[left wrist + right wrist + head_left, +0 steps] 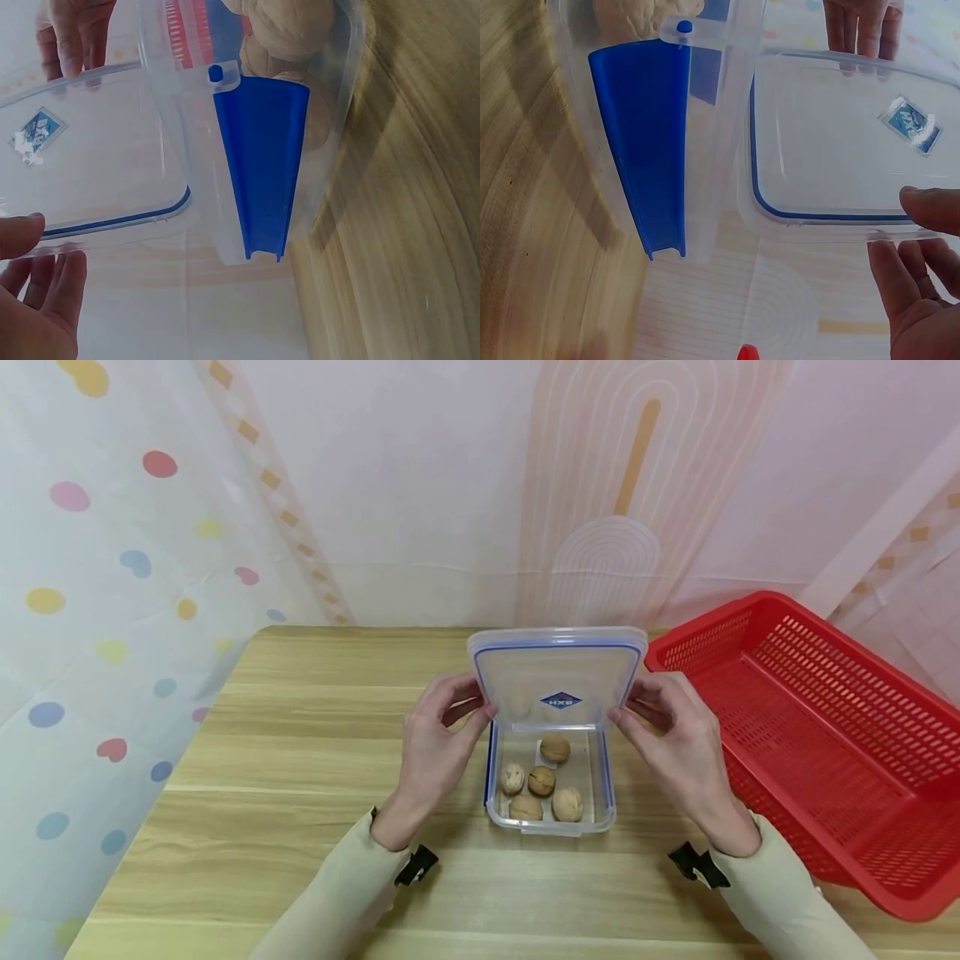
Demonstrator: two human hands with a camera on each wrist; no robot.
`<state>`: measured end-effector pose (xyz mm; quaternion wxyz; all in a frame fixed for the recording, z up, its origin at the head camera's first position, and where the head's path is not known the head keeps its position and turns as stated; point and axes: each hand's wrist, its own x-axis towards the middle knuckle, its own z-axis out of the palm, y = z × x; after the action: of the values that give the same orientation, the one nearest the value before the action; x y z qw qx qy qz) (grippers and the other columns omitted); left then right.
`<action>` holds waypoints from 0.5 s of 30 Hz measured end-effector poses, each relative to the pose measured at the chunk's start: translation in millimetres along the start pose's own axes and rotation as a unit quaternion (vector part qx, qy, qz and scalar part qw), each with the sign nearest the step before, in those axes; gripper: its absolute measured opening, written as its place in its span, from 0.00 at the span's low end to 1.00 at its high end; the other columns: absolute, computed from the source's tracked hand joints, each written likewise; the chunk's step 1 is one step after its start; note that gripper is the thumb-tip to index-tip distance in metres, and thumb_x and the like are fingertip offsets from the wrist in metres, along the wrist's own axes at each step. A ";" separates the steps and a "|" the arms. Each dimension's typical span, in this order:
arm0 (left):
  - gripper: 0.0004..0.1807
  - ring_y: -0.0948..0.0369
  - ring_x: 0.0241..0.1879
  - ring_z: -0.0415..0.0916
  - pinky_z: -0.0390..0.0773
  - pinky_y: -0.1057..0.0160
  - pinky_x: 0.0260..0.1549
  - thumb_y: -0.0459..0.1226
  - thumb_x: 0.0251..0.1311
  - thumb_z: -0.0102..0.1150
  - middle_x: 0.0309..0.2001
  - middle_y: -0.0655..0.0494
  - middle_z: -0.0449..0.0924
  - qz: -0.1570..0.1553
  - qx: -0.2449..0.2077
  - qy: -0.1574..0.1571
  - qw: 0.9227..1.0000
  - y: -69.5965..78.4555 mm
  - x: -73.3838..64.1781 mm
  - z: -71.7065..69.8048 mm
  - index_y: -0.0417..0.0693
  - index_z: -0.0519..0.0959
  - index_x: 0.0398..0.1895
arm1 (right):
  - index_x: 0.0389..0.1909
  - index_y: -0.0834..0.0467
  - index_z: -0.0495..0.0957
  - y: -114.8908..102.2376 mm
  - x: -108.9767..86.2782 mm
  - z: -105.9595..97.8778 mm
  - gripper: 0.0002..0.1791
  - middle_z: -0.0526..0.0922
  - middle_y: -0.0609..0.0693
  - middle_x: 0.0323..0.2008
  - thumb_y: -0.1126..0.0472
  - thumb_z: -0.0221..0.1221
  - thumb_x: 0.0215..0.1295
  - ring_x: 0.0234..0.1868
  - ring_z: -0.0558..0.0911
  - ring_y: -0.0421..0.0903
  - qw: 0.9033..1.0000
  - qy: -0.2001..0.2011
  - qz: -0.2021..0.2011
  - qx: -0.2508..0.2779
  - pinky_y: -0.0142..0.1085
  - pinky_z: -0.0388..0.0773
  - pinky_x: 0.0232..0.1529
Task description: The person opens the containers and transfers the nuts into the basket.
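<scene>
A clear plastic food container with blue side latches stands on the table, several walnuts lying inside. Its clear lid, with a blue seal and a blue diamond label, is tilted up at the far side of the container. My left hand pinches the lid's left edge between thumb and fingers. On the opposite edge, my right hand pinches the lid the same way. In the right wrist view the right thumb lies on the lid's inner face, with the fingers behind.
A large red perforated plastic basket sits at the right, close to my right forearm. Behind the wooden table hangs a patterned cloth, its lower edge meeting the table's far edge.
</scene>
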<state>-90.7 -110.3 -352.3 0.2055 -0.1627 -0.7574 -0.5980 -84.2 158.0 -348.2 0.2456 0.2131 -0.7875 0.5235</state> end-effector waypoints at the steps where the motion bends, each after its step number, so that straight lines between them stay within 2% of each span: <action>1: 0.17 0.48 0.49 0.85 0.84 0.63 0.51 0.19 0.58 0.68 0.49 0.41 0.82 0.001 -0.001 0.002 1.000 -0.4 0.2 -0.2 0.30 0.82 0.52 | 0.49 0.73 0.80 0.2 0.3 0.2 0.22 0.81 0.58 0.47 0.83 0.70 0.51 0.50 0.84 0.31 1.000 0.002 -0.002 0.001 0.28 0.81 0.50; 6: 0.15 0.49 0.52 0.83 0.84 0.61 0.52 0.18 0.58 0.68 0.50 0.41 0.80 0.003 -0.019 0.006 1.000 -1.9 0.5 -1.4 0.29 0.82 0.48 | 0.45 0.72 0.81 1.6 1.1 0.1 0.19 0.81 0.58 0.44 0.83 0.71 0.50 0.47 0.84 0.31 1.000 0.010 -0.020 -0.008 0.25 0.81 0.49; 10: 0.13 0.55 0.52 0.78 0.85 0.58 0.52 0.19 0.59 0.67 0.48 0.42 0.78 -0.001 -0.008 0.002 1.000 -4.9 -0.4 -3.0 0.31 0.84 0.46 | 0.46 0.69 0.83 2.6 0.9 -1.9 0.19 0.82 0.56 0.44 0.82 0.72 0.51 0.44 0.80 0.33 0.998 0.007 -0.027 -0.052 0.20 0.78 0.49; 12: 0.12 0.57 0.50 0.78 0.85 0.57 0.50 0.20 0.60 0.67 0.47 0.44 0.80 -0.010 -0.003 -0.003 1.000 -6.2 -0.9 -3.8 0.33 0.85 0.47 | 0.47 0.68 0.83 2.8 0.7 -2.8 0.20 0.84 0.56 0.45 0.81 0.71 0.53 0.44 0.80 0.33 0.998 0.002 -0.021 -0.067 0.19 0.77 0.50; 15: 0.13 0.60 0.46 0.83 0.85 0.59 0.49 0.20 0.61 0.66 0.46 0.44 0.83 -0.026 -0.021 -0.011 0.999 -7.7 -1.7 -5.1 0.33 0.85 0.49 | 0.50 0.67 0.83 3.6 0.7 -3.4 0.20 0.88 0.56 0.46 0.80 0.71 0.55 0.43 0.80 0.33 0.997 -0.005 -0.007 -0.072 0.19 0.76 0.50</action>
<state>-92.4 -117.1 -358.6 0.1783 -0.1536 -0.7511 -0.6168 -86.4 162.3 -349.2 0.2602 0.2027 -0.8230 0.4626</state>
